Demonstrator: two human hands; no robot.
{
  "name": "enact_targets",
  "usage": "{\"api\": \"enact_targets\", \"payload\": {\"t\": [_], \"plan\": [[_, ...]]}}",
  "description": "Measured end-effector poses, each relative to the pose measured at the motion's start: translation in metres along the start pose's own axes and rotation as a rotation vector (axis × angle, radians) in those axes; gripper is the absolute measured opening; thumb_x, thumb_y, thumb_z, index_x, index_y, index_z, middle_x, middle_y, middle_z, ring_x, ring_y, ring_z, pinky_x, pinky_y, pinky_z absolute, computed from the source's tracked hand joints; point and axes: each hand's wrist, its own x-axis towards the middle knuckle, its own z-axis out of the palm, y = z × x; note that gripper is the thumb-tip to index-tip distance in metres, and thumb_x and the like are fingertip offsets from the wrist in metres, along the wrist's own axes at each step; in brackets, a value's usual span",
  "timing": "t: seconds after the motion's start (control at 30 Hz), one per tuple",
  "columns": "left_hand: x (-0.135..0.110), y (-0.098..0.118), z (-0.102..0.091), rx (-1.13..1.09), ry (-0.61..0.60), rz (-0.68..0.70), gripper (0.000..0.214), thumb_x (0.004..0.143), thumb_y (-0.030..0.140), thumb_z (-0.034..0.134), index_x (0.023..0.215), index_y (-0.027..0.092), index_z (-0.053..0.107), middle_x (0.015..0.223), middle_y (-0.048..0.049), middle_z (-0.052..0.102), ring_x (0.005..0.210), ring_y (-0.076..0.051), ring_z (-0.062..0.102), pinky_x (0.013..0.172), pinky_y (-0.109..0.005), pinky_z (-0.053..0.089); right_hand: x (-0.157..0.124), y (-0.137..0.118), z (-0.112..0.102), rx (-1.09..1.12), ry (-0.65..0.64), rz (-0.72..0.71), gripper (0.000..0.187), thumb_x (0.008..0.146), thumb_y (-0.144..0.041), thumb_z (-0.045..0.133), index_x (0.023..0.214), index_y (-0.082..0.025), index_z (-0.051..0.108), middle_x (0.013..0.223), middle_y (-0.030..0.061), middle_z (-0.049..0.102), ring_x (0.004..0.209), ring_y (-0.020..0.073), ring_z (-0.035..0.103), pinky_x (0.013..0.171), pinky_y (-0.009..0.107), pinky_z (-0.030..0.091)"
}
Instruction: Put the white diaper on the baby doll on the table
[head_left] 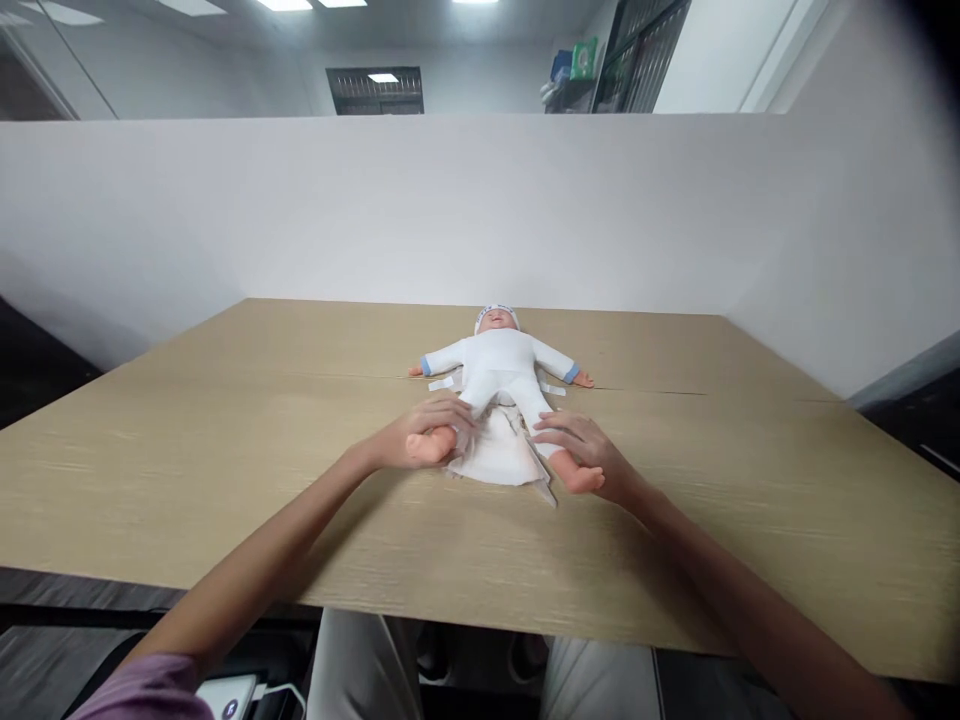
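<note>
The doll [501, 370] lies on its back mid-tabletop [225, 450], hips over an opened white diaper [499, 462] whose tabs stick out on both sides. The left hand [427, 432] has its grip closed around one ankle; the right hand [581, 450] lies over the other shin, and I cannot tell whether that grip closes. This looks like the leg-handling stage of diapering, and folding the front panel up would call for keeping both legs apart.
</note>
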Motion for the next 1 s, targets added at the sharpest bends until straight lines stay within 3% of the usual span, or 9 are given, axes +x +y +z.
{"api": "enact_targets", "payload": {"t": [0.1,0.2,0.43,0.6,0.7,0.83,0.93,1.0], "plan": [[-0.034,-0.017,0.01,0.104,-0.028,0.009,0.039,0.095,0.029,0.068,0.134,0.023,0.065,0.142,-0.0128,0.065,0.143,-0.031,0.049,0.117,-0.05,0.044,-0.011,0.01,0.008,-0.066,-0.057,-0.07,0.05,0.087,-0.013,0.044,0.131,-0.025,0.064,0.142,0.0093,0.064,0.142,0.0274,0.053,0.111,0.047,0.048],[-0.051,-0.024,0.021,0.173,-0.042,-0.03,0.046,0.097,0.032,0.068,0.142,0.026,0.062,0.15,-0.0113,0.06,0.147,-0.032,0.043,0.116,-0.049,0.045,-0.013,0.01,0.012,-0.092,-0.113,-0.07,0.054,0.085,-0.009,0.044,0.132,-0.025,0.064,0.145,0.0094,0.062,0.144,0.0276,0.051,0.11,0.046,0.049],[-0.053,-0.031,0.024,0.22,-0.124,-0.033,0.052,0.099,0.025,0.063,0.151,0.029,0.055,0.155,-0.0092,0.055,0.15,-0.033,0.038,0.121,-0.052,0.039,-0.014,0.008,0.005,0.031,-0.174,0.026,0.058,0.093,-0.005,0.043,0.142,-0.03,0.062,0.151,0.0051,0.059,0.147,0.0233,0.048,0.118,0.044,0.046],[-0.052,-0.031,0.019,0.188,-0.205,-0.046,0.061,0.095,0.013,0.061,0.152,0.032,0.052,0.158,-0.0073,0.053,0.15,-0.033,0.034,0.119,-0.056,0.039,-0.008,0.005,-0.006,0.222,-0.214,0.203,0.045,0.106,-0.02,0.036,0.142,-0.033,0.061,0.148,0.0022,0.061,0.142,0.0214,0.054,0.119,0.043,0.045],[-0.045,-0.019,0.011,0.133,-0.231,-0.112,0.058,0.095,0.011,0.057,0.149,0.033,0.054,0.156,-0.0061,0.054,0.148,-0.031,0.036,0.116,-0.053,0.041,0.001,-0.016,-0.006,0.162,-0.207,0.284,0.044,0.107,-0.036,0.045,0.151,-0.031,0.051,0.147,0.0067,0.061,0.14,0.0256,0.055,0.117,0.047,0.046],[-0.028,0.006,0.008,0.13,-0.224,-0.268,0.043,0.105,0.023,0.043,0.144,0.03,0.057,0.138,-0.0072,0.063,0.133,-0.03,0.046,0.113,-0.05,0.042,0.005,-0.048,0.011,-0.083,-0.189,0.261,0.065,0.095,-0.055,0.066,0.152,-0.028,0.051,0.149,0.0155,0.054,0.142,0.0364,0.048,0.113,0.057,0.046],[-0.015,0.019,0.022,0.252,-0.169,-0.363,0.054,0.096,0.052,0.062,0.142,0.025,0.056,0.128,-0.0109,0.062,0.118,-0.034,0.049,0.103,-0.051,0.046,0.002,-0.059,0.028,-0.195,-0.138,0.288,0.059,0.095,-0.047,0.067,0.149,-0.027,0.055,0.145,0.0166,0.054,0.138,0.0364,0.05,0.112,0.056,0.046],[-0.009,0.021,0.036,0.387,-0.135,-0.389,0.063,0.086,0.057,0.072,0.136,0.021,0.058,0.127,-0.0142,0.06,0.113,-0.036,0.048,0.099,-0.052,0.046,0.002,-0.059,0.035,-0.237,-0.105,0.309,0.046,0.098,-0.031,0.062,0.143,-0.026,0.059,0.14,0.0151,0.057,0.135,0.034,0.052,0.11,0.053,0.047]]}}
